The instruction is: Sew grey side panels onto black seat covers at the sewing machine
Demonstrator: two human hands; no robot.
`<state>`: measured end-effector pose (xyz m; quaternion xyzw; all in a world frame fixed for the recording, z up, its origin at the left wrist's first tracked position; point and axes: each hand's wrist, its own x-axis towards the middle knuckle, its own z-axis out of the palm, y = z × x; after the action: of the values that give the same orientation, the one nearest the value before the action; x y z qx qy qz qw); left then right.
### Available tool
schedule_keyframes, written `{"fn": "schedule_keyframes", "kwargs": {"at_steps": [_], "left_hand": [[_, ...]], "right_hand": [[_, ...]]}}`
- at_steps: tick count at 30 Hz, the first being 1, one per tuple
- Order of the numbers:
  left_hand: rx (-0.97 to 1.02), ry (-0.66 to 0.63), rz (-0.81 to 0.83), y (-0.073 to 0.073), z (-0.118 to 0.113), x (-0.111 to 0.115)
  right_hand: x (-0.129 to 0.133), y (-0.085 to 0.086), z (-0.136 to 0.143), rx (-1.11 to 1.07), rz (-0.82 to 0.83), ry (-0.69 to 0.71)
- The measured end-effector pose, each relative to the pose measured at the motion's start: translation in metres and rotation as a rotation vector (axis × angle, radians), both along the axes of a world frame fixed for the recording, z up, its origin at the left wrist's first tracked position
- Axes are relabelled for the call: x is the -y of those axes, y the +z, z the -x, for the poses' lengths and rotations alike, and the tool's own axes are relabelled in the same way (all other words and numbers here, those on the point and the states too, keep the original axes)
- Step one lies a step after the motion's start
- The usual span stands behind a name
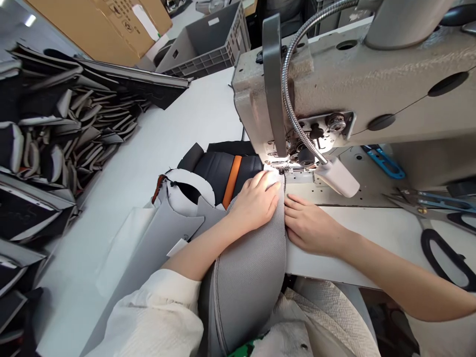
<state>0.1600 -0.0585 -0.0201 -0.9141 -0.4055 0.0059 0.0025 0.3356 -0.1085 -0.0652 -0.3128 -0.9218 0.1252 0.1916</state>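
Note:
My left hand (256, 201) lies curled on a grey mesh fabric panel (253, 267), its fingers bent and closed together over the cloth. Under its fingertips shows a small white piece (271, 173), right in front of the sewing machine's (286, 161) lit presser foot. My right hand (312, 223) rests flat on the table edge and machine bed, fingers stretched out against the panel's right edge. The panel belongs to a larger sewn cover with black sections, an orange strip (232, 181) and white-backed flaps (191, 186). It hangs down toward my lap. The needle tip cannot be made out.
Blue thread snips (385, 161) lie behind the white lamp head (336, 176). Black-handled scissors (439, 248) and another blue tool (442, 201) are at the right. Stacked black and grey cut pieces (74, 119) fill the left side. A grey crate (208, 47) and cardboard box (100, 29) stand behind.

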Motion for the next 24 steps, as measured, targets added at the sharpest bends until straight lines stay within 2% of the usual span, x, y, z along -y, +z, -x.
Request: {"fn": "schedule_keyframes", "kwargs": {"at_steps": [4,10,18,24], "left_hand": [[-0.015,-0.035,0.053,0.003,0.001,-0.002],[-0.013,-0.020,0.016,-0.002,0.005,0.002],[0.046,0.017,0.022,-0.007,0.003,-0.006],[0.039,0.012,-0.037,-0.012,-0.005,-0.019]], "right_hand": [[0.000,-0.002,-0.003,-0.087,-0.044,0.050],[0.011,0.006,-0.005,-0.036,-0.321,-0.091],[0.013,0.005,0.004,0.124,-0.413,-0.136],[0.002,0.001,0.001,0.114,-0.392,-0.197]]}}
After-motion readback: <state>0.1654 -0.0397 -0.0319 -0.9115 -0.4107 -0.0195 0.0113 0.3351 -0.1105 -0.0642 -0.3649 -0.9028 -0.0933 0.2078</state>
